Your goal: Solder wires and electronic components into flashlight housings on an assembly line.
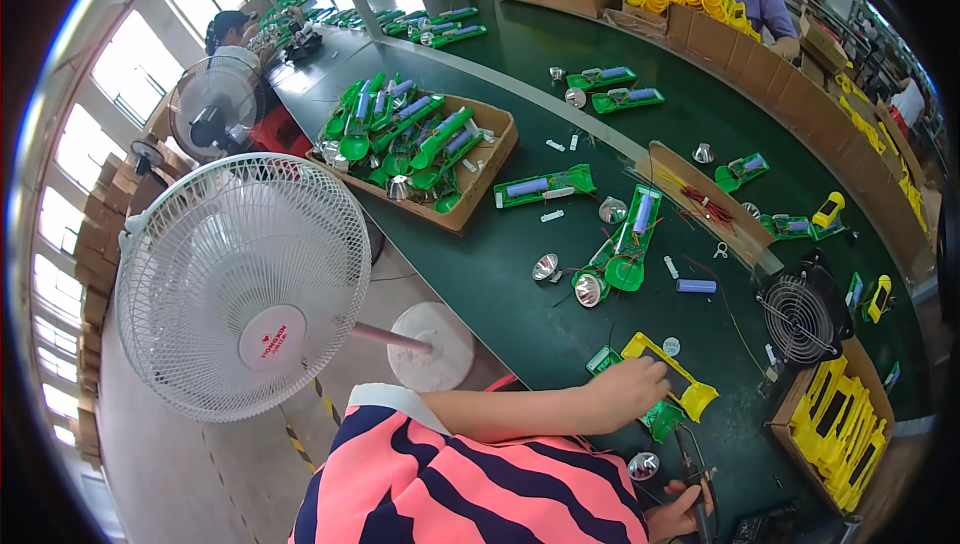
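Pink-and-navy striped sleeve lowest; right hand (678, 512) grips a dark soldering tool (693, 464), left hand (632, 384) closed on the yellow plastic lamp shell (668, 372) on the green desk (530, 314) — light, rigid; hold its edges.

Counts taken around the cardboard tray (497, 140) of green housings on the green bench (520, 314): two white pedestal fans, one large (243, 286) to its lower left and one smaller (213, 109) to its left; one black box fan (803, 314) far to its lower right; three loose silver reflectors (546, 267) (588, 290) (612, 210) just beyond its right end; one yellow housing (668, 372) further below.
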Demonstrator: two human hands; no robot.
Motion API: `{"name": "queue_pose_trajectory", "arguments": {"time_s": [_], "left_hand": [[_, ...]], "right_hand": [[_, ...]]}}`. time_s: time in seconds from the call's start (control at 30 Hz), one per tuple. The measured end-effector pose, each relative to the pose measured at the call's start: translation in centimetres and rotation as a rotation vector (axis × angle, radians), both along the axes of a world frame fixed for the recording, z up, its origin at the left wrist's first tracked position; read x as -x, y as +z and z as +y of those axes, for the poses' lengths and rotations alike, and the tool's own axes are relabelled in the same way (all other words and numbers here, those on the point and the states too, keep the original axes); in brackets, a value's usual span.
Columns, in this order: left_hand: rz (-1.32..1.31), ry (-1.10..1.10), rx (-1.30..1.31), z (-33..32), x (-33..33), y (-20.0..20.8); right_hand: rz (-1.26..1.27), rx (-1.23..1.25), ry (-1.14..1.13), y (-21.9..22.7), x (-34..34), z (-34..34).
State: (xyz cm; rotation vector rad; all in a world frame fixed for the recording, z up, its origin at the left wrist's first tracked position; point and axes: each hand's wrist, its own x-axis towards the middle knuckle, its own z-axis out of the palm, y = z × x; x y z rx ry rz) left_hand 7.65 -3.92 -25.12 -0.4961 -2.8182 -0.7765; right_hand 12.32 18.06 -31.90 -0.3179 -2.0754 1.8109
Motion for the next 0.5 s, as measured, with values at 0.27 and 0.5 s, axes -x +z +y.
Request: {"name": "queue_pose_trajectory", "arguments": {"time_s": [0.27, 0.5], "left_hand": [[-0.034, 0.160, 0.198, -4.4, -0.6, -0.9], [0.240, -0.234, -0.095, -0.4, -1.0, -2.7]], "right_hand": [[0.098, 0.170, 0.131, 0.6, -0.2, -0.7], [0.046, 0.281, 0.160, 1.6, 0.1, -0.9]]}}
